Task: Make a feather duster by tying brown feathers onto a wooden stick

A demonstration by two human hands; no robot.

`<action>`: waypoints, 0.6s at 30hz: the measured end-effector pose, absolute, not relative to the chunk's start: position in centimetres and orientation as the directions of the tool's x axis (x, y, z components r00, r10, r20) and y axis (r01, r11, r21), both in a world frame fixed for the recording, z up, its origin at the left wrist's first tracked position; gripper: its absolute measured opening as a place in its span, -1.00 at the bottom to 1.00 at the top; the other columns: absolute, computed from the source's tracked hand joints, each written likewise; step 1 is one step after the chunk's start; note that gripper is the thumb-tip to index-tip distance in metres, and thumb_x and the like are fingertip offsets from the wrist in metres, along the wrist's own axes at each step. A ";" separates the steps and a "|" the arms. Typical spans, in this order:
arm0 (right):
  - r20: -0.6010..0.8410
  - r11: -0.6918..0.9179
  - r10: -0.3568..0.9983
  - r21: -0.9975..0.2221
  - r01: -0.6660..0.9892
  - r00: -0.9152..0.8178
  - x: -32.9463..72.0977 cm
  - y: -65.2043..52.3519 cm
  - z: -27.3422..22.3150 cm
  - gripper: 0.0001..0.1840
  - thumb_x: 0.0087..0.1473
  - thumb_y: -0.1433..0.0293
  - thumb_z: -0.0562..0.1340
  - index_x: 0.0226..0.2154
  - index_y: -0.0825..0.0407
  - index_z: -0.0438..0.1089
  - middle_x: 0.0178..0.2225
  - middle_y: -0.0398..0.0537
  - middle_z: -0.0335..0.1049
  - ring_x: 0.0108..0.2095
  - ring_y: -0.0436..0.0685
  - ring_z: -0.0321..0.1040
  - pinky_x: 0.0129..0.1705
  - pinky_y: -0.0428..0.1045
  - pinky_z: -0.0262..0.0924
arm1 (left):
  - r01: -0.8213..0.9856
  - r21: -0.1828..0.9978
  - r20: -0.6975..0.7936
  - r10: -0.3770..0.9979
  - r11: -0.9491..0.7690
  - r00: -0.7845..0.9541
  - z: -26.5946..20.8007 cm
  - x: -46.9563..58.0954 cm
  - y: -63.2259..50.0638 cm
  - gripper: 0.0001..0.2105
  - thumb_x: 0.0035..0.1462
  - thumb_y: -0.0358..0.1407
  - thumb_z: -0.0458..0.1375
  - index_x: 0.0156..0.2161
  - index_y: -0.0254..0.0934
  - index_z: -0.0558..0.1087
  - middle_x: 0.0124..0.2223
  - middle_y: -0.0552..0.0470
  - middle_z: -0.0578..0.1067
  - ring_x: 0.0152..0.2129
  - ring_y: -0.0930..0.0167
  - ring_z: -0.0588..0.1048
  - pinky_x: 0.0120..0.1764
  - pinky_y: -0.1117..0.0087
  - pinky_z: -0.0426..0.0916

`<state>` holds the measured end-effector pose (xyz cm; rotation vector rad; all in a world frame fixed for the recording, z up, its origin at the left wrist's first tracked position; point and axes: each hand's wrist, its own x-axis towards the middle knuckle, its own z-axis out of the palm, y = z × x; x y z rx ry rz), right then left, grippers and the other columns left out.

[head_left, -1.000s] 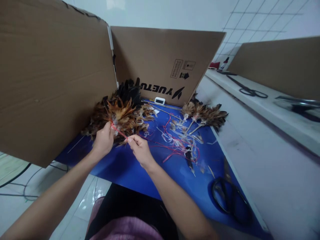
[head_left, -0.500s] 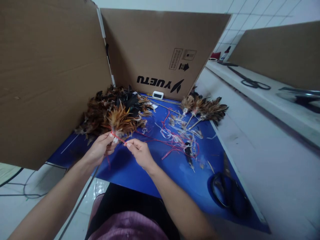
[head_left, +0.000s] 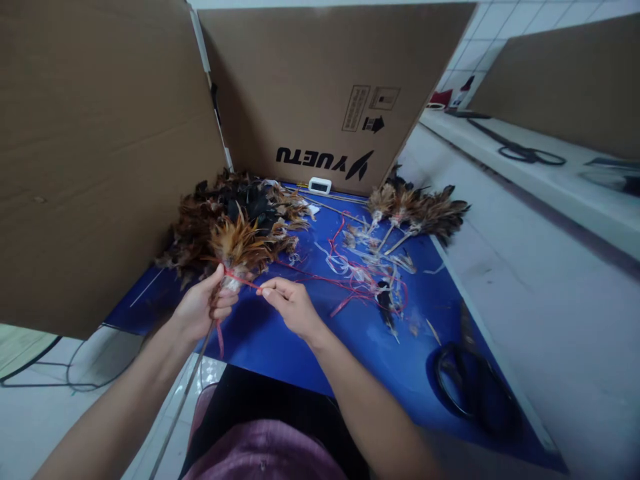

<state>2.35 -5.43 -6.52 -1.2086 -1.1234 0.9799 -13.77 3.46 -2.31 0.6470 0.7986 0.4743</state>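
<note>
The left hand clasps the duster below its feathers; the right hand pinches the string, drawn straight (scissors lie apart, rightward).

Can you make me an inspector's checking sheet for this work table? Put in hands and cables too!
Surface: blue table, partly covered.
Things: feather bunch on a stick; red ribbon at its base.
Clutter: loose strips, feather pile, small dusters, black scissors.
Hands: left hand grips the bunch's base; right hand pinches the ribbon, which looks straight.
Cables: dark cable-like lines on the floor, left.
Surroundings: cardboard panels behind and left; white ledge on the right with more scissors.
</note>
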 end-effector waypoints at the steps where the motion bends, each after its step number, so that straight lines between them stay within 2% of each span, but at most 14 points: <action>1: 0.113 0.112 0.976 -0.994 0.015 0.185 2.4 -5.4 -6.7 -0.77 0.06 0.27 0.17 -0.37 0.08 0.44 -0.63 -0.27 0.09 -0.61 -0.10 -0.08 -0.54 -0.12 -0.18 | -0.140 0.684 -0.514 0.609 0.716 0.604 -2.3 -13.9 3.4 -0.64 0.24 -0.13 -0.04 -0.51 -0.32 0.18 -0.62 0.21 0.04 -0.80 0.65 -0.03 -0.78 0.64 -0.13; 4: 0.093 0.091 0.982 -0.996 0.019 0.165 2.5 -5.2 -7.1 -0.78 0.07 0.28 0.17 -0.37 0.08 0.44 -0.63 -0.27 0.10 -0.61 -0.10 -0.09 -0.54 -0.12 -0.18 | -0.137 0.719 -0.490 0.638 0.681 0.594 -2.5 -14.1 3.1 -0.63 0.19 -0.10 0.04 -0.52 -0.32 0.17 -0.62 0.22 0.04 -0.79 0.67 -0.04 -0.78 0.65 -0.13; 8: 0.073 0.063 0.981 -0.996 0.057 0.178 2.6 -4.9 -7.6 -0.78 0.06 0.29 0.16 -0.38 0.09 0.45 -0.61 -0.26 0.14 -0.59 -0.10 -0.04 -0.51 -0.13 -0.13 | -0.095 0.822 -0.405 0.694 0.561 0.596 -3.1 -14.3 2.9 -0.60 0.09 -0.04 0.14 -0.53 -0.32 0.17 -0.62 0.22 0.06 -0.78 0.67 -0.02 -0.76 0.66 -0.11; 12: 0.051 0.032 0.983 -0.993 0.109 0.175 2.6 -4.8 -8.0 -0.77 0.06 0.29 0.15 -0.38 0.09 0.45 -0.62 -0.26 0.14 -0.60 -0.10 -0.03 -0.51 -0.13 -0.12 | -0.051 0.890 -0.330 0.718 0.453 0.612 -3.5 -14.5 2.9 -0.57 0.08 -0.01 0.14 -0.53 -0.33 0.19 -0.61 0.20 0.12 -0.77 0.68 -0.02 -0.75 0.66 -0.12; 18: 0.056 0.027 0.986 -0.983 0.182 0.159 2.4 -4.9 -8.3 -0.78 0.08 0.32 0.14 -0.37 0.08 0.46 -0.61 -0.24 0.22 -0.60 -0.10 0.02 -0.50 -0.14 -0.07 | 0.028 0.911 -0.351 0.739 0.411 0.575 -3.1 -14.7 2.6 -0.57 0.02 0.05 0.16 -0.50 -0.33 0.24 -0.64 0.24 0.05 -0.77 0.67 -0.07 -0.75 0.66 -0.18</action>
